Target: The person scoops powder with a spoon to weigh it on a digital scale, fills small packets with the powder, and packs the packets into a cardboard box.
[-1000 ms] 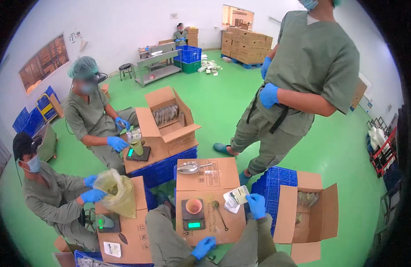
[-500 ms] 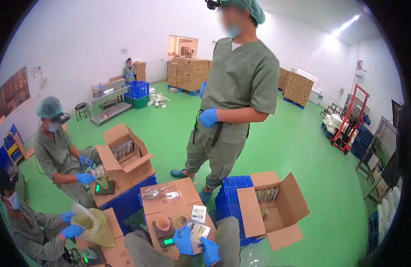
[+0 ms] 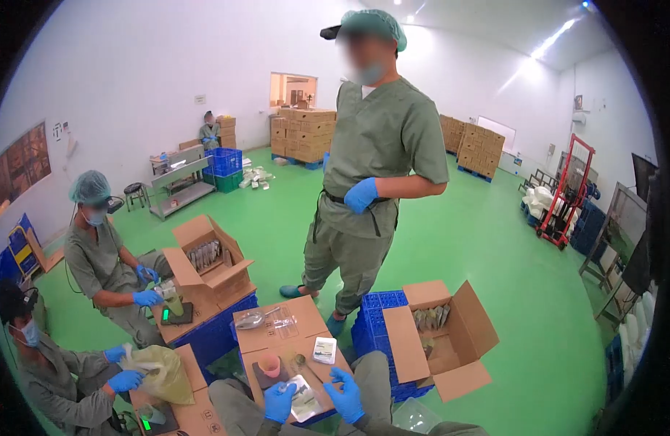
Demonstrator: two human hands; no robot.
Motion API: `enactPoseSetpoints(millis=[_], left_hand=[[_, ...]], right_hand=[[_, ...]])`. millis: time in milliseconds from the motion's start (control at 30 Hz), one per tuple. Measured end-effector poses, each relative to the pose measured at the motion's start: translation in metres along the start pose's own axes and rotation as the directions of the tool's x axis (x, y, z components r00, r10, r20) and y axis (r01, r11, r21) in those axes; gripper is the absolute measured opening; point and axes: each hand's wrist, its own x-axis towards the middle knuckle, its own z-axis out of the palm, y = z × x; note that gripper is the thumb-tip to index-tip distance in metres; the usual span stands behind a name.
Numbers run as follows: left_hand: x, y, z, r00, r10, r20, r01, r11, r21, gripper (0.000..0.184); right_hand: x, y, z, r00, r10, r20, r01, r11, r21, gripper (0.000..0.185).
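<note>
My left hand, in a blue glove, is closed at the left edge of a white labelled pouch; the fingertips are partly hidden. The pouch lies low over the front of a cardboard box top. To its right my right hand, also gloved in blue, is held apart from it, fingers spread and holding nothing. A pink cup stands on a dark scale just beyond my left hand. Near it sit a small round greenish item and a white labelled pack.
A metal scoop lies at the box top's far end. On the right, an open carton holding several pouches rests on a blue crate. A standing person is ahead; two seated co-workers handle a cup and a bag at left.
My right hand has come off the pouch and opened. My left hand has shifted left and down with the pouch. The view has tilted slightly; the standing person's head is turned more my way.
</note>
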Motion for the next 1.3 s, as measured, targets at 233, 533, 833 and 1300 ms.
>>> enactPoseSetpoints(millis=[233, 533, 833, 1300], left_hand=[[-0.024, -0.04, -0.007, 0.974, -0.024, 0.227, -0.029, 0.973, 0.229, 0.027], [-0.052, -0.017, -0.011, 0.97, -0.059, 0.234, 0.034, 0.994, 0.108, 0.023], [-0.043, -0.053, -0.027, 0.921, -0.275, 0.277, 0.071, 0.815, 0.575, 0.03], [-0.034, -0.012, -0.022, 0.87, -0.283, 0.403, 0.052, 0.867, 0.496, 0.034]], right_hand=[[0.008, -0.024, 0.003, 0.778, -0.405, 0.48, 0.576, 0.764, -0.289, 0.037], [-0.021, -0.002, 0.025, 0.798, -0.434, 0.419, 0.578, 0.748, -0.326, 0.012], [-0.036, 0.038, 0.022, 0.83, -0.265, 0.49, 0.472, 0.802, -0.365, 0.015], [-0.021, -0.001, 0.003, 0.838, -0.228, 0.496, 0.42, 0.85, -0.319, 0.024]])
